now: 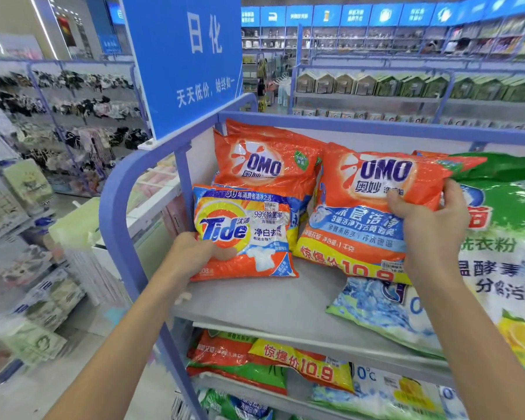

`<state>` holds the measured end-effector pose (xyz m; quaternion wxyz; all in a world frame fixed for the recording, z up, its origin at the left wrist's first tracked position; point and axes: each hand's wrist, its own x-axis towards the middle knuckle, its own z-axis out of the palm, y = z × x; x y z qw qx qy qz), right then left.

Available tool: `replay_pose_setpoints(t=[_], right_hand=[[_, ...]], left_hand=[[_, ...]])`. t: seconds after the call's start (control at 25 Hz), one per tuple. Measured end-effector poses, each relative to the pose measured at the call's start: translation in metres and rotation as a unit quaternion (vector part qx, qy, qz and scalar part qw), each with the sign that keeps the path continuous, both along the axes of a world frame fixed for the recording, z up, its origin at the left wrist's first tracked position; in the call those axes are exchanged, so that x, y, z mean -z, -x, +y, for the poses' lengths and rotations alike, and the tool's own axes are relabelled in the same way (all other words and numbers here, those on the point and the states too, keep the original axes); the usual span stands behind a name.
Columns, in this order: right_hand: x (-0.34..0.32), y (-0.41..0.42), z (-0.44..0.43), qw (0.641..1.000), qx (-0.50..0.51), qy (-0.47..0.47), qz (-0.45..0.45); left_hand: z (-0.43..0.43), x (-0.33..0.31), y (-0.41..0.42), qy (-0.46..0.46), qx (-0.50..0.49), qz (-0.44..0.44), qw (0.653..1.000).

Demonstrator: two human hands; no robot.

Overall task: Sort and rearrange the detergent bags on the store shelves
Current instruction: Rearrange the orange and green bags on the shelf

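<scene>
Detergent bags [300, 362] lie crumpled on the lower shelf, glossy orange, green and yellow plastic with a red 10.9 price flash. Above them, on the grey shelf [270, 298] of the blue-framed rack, a pale blue bag [385, 313] printed with icy splashes lies flat near the front edge. The left hand [194, 253] grasps the lower left corner of the Tide bag [246, 234], thumb on its front; this small bag stands upright at the shelf's left end, orange with a yellow ring, blue lettering and a white shirt picture. The right hand [428, 219] grips the right edge of the OMO bag [367, 213], fingers curled over its face; the bag is orange with a blue banner and a yellow price strip, tilted, its bottom edge over the pale blue bag. Just to the right stands a large green bag [503, 237], white lower down. Behind the Tide bag a second OMO bag [264, 165] leans upright against the back. A blue sign [191, 56] with white characters rises from the rack's corner, and far shelving [376, 86] holds rows of green cartons
</scene>
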<state>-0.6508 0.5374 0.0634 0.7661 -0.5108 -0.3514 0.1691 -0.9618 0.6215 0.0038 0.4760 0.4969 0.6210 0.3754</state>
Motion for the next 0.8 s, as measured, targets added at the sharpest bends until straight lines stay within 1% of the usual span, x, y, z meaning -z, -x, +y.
replay_pose_setpoints(t=[0.04,0.16,0.28,0.4,0.48,0.64,0.8], right_hand=[[-0.004,-0.002,-0.005,1.000,0.005,-0.006,-0.001],[-0.023,-0.015,-0.022,0.999,0.026,-0.043,-0.004],[-0.032,-0.049,-0.039,0.996,0.047,-0.074,0.031],[-0.028,-0.089,-0.057,0.994,0.029,-0.061,0.088],[-0.040,-0.079,-0.075,0.994,0.039,-0.060,0.079],[-0.045,-0.080,-0.091,0.996,0.062,-0.055,0.033],[-0.047,-0.100,-0.112,0.994,0.083,-0.052,0.049]], left_hand=[[-0.003,-0.001,-0.002,0.008,0.016,-0.018,1.000],[-0.008,-0.001,-0.015,-0.013,0.055,-0.047,0.997],[-0.007,-0.006,-0.040,-0.031,0.072,-0.053,0.996],[-0.007,-0.015,-0.078,-0.055,0.099,-0.066,0.991],[-0.003,-0.018,-0.099,-0.064,0.111,-0.075,0.989],[0.004,-0.019,-0.118,-0.044,0.095,-0.111,0.988],[0.012,-0.024,-0.124,-0.069,0.042,-0.155,0.985]])
